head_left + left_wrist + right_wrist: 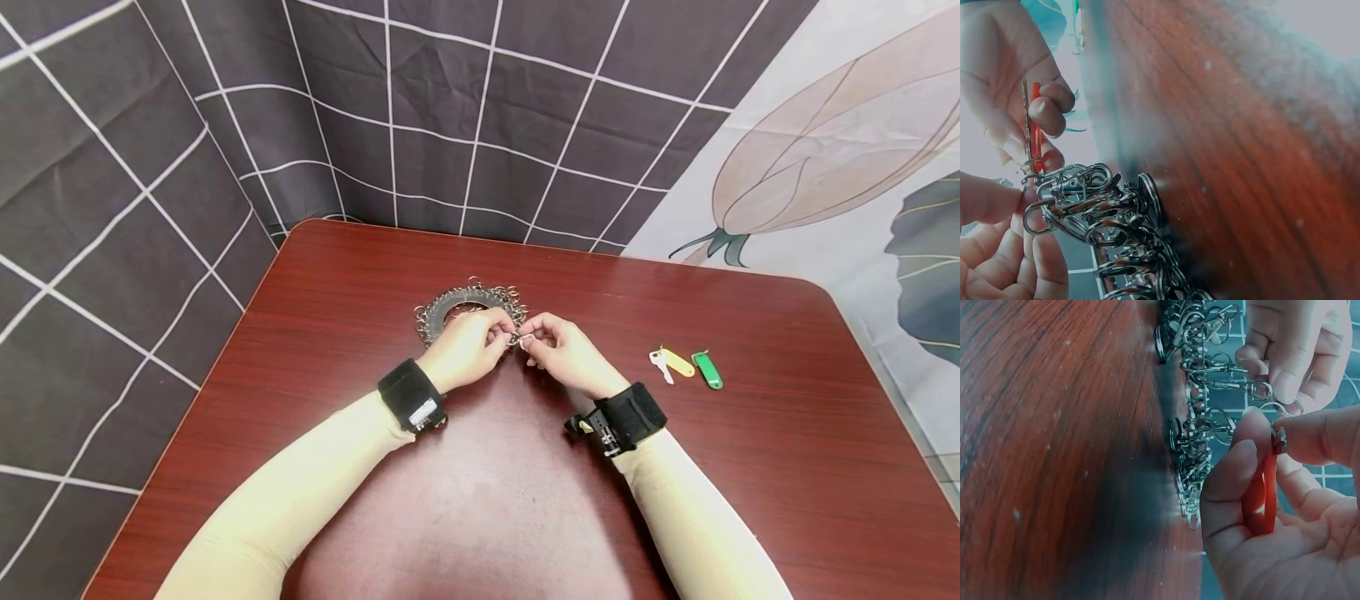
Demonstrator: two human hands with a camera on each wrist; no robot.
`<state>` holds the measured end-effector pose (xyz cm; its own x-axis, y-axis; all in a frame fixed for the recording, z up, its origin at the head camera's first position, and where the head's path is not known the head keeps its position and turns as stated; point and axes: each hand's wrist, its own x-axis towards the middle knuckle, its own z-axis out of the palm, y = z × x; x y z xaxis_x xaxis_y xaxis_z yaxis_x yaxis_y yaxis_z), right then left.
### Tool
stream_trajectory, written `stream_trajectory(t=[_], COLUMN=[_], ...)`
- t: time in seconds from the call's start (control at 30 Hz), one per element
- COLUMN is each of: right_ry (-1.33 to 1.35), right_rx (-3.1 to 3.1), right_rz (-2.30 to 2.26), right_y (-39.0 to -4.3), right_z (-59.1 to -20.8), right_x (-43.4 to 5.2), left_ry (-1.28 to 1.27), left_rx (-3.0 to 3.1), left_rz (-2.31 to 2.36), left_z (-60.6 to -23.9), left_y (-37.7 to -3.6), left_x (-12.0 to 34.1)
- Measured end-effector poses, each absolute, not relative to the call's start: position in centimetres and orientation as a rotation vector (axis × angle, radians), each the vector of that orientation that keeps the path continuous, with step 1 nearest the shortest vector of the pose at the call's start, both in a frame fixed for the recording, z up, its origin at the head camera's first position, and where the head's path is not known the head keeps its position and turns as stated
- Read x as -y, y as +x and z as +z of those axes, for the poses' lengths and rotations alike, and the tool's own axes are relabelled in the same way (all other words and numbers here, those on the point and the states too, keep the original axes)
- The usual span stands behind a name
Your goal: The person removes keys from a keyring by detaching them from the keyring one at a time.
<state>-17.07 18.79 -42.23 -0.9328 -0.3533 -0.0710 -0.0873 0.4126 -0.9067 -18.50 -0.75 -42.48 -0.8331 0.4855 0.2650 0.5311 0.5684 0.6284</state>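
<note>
A round grey ring (448,310) lined with several metal clasps and split rings lies on the table just beyond both hands. My left hand (467,348) pinches a small split ring (1299,407) at the end of one swivel clasp (1259,389), between thumb and fingers. Close against it, my right hand (573,357) holds a key (1026,119) together with a red key tag (1270,494). The fingertips of both hands nearly meet at the split ring. Exactly how the key and tag sit against that ring is partly hidden by the fingers.
To the right on the reddish wooden table (787,417) lie a silver key (663,365) beside a yellow key tag (679,362), and a green key tag (707,371). A dark checked cloth (427,108) hangs behind the table.
</note>
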Motion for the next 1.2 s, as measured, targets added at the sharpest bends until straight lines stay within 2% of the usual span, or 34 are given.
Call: stream_trajectory(t=[0.4,1.2], right_ry=[-0.474,-0.678], right_rx=[-2.585,-2.875], right_rz=[-1.344,-0.980], right_y=[-17.0,-16.0], right_z=[-42.5,-41.5], right_x=[-18.4,-18.2], left_ry=[-0.768,-0.811], left_rx=[2.766,2.816], left_rz=[-1.191,-1.184], left_z=[-42.3,-41.9], left_y=[-18.4,-18.5], left_x=[1.0,0.8])
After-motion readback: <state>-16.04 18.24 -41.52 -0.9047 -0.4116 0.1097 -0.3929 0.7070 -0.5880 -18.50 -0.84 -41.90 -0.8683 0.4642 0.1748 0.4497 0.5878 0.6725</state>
